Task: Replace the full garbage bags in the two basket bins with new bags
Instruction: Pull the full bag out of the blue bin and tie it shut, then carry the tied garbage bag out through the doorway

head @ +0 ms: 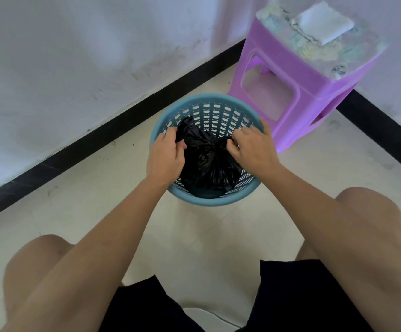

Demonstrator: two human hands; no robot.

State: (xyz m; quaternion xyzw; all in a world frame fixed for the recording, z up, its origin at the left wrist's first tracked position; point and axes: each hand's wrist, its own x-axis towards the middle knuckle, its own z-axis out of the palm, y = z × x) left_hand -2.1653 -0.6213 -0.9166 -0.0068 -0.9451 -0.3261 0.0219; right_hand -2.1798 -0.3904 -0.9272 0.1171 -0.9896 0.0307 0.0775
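A round blue basket bin (209,101) with a slotted wall stands on the tiled floor near the wall corner. Inside it sits a full black garbage bag (206,159), its top gathered into a twisted bunch. My left hand (164,155) pinches a flap of the bag at the bin's left side. My right hand (252,146) pinches the bag's other flap at the right, close to the bin's rim. Only this one bin is in view.
A purple plastic stool (290,92) stands just right of the bin, against the corner. A folded white cloth or bag (324,22) lies on its top. A black skirting strip (98,137) runs along both walls. My bare knees frame the lower view.
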